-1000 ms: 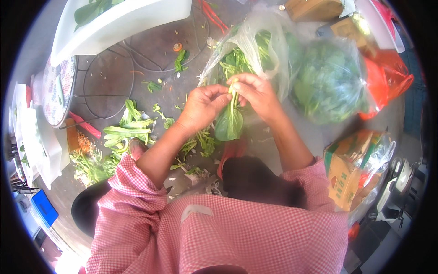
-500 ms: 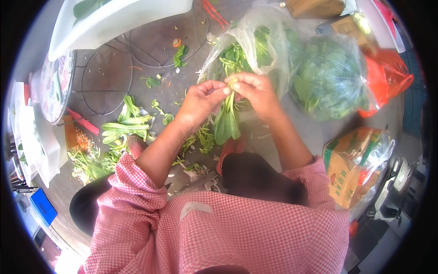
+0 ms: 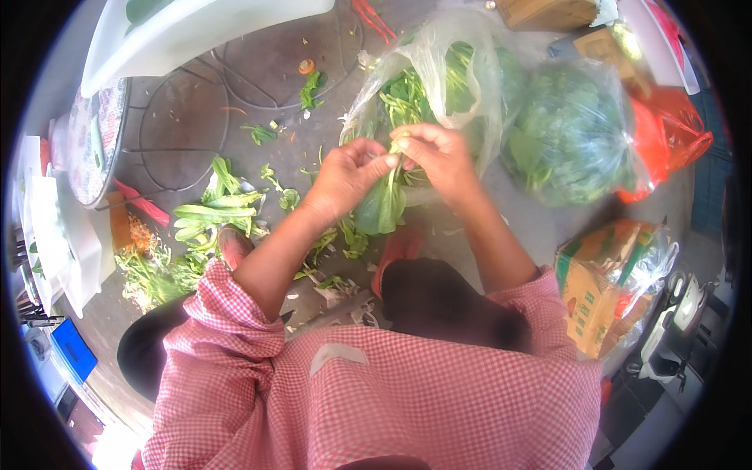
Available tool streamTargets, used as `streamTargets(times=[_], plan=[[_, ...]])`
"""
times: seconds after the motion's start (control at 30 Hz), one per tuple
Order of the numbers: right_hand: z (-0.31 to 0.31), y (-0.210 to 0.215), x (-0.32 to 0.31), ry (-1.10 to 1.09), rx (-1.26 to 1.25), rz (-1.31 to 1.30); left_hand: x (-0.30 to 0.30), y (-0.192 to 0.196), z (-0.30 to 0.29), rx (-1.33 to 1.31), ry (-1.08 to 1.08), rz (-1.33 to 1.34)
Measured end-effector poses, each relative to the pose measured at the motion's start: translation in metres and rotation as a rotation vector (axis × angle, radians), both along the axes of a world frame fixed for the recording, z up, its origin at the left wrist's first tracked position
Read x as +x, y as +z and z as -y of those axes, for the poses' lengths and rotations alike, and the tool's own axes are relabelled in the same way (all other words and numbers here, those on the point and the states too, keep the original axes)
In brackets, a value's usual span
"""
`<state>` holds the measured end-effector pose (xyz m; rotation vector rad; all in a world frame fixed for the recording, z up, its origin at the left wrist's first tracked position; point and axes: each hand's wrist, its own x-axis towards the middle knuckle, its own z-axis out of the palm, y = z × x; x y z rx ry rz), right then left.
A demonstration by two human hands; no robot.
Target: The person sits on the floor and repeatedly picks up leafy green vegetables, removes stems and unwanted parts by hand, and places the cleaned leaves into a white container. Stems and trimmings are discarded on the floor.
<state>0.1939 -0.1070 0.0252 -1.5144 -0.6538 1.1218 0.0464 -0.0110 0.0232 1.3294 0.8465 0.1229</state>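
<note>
Paved ground (image 3: 235,70) below, both hands (image 3: 395,160) together, pinching a leafy green stalk (image 3: 384,205) hanging beneath them.

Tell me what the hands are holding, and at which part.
Both the left hand and right hand hold one leafy green stalk by its pale stem end; the leaf hangs down.

Outdoor market stall, bagged greens (image 3: 572,137), pavement (image 3: 258,63)

Concrete floor (image 3: 540,227) — leaf scraps (image 3: 211,215), bagged greens (image 3: 572,133).
</note>
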Motion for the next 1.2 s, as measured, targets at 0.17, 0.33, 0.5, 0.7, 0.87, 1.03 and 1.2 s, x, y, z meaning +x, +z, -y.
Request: streamTargets(times=[0.17, 0.33, 0.5, 0.7, 0.87, 1.03, 1.2], plan=[[0.0, 0.001, -0.002, 0.067, -0.029, 0.137, -0.002, -0.008, 0.001, 0.219, -0.137, 0.008], [0.002, 0.002, -0.003, 0.13, 0.031, 0.546, -0.004, -0.005, -0.009, 0.102, -0.238, -0.015], [0.009, -0.012, -0.001, -0.007, -0.107, 0.101, -0.008, 0.009, -0.022, 0.1, -0.324, -0.082], [0.002, -0.011, -0.006, -0.014, -0.112, -0.173, 0.0, -0.007, 0.01, 0.512, -0.193, 0.012], [0.003, -0.006, -0.006, 0.035, -0.137, -0.145, -0.003, -0.012, 0.005, 0.365, -0.226, 0.048], [0.006, -0.01, 0.0, 0.13, -0.134, -0.124, -0.006, 0.0, -0.01, 0.191, -0.34, 0.122], [0.012, -0.013, 0.008, 0.251, -0.178, -0.261, -0.016, -0.006, -0.034, 0.02, -0.477, 0.007]])
